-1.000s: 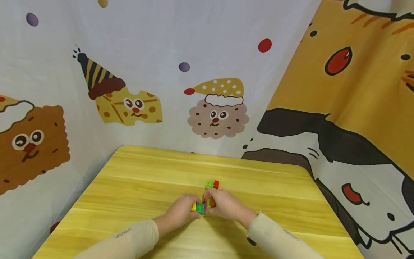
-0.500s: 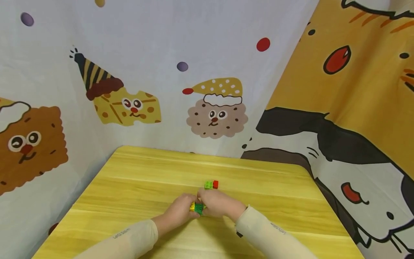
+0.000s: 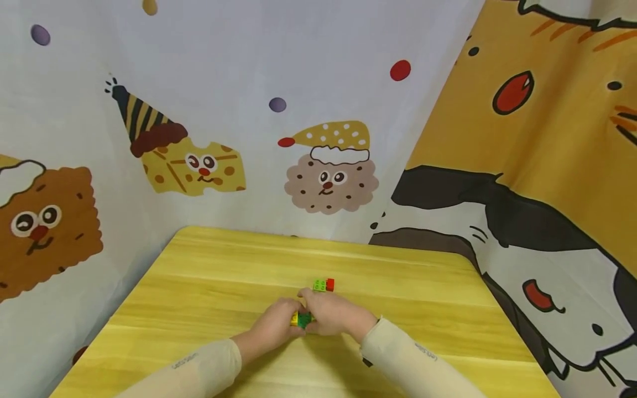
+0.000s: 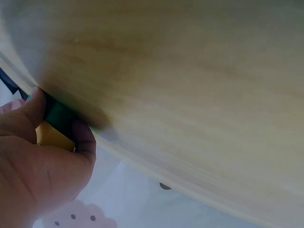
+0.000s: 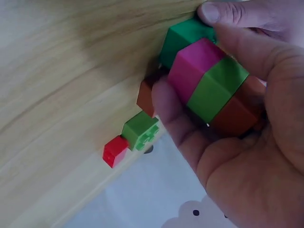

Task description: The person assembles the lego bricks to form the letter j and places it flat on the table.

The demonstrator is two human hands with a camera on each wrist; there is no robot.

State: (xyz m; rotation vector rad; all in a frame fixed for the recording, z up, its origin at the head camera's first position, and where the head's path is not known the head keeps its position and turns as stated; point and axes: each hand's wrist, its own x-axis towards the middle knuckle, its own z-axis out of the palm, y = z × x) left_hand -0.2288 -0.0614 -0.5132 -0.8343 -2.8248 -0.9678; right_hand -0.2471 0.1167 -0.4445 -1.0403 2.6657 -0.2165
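In the head view my left hand [image 3: 276,320] grips a yellow toy brick [image 3: 294,319] and a dark green brick [image 3: 304,319]; its thumb and fingers also show on them in the left wrist view. My right hand [image 3: 330,313] holds a joined row of a magenta brick [image 5: 192,66], a light green brick [image 5: 216,88] and an orange-brown brick [image 5: 240,111]. The magenta end lies against the dark green brick. Behind the right fingertips shows another brown brick [image 5: 145,97], partly covered. From the head camera, the right hand hides most of the row.
Past the right hand, a lime green brick [image 3: 319,285] and a red brick [image 3: 330,284] lie side by side on the wooden table [image 3: 224,265]. A cartoon-printed cloth [image 3: 224,83] hangs behind the table's far edge.
My right hand has shifted left and turned over the row of bricks, closing in on the left hand. The magenta and brown bricks no longer show from the head. The left hand stays nearly still.
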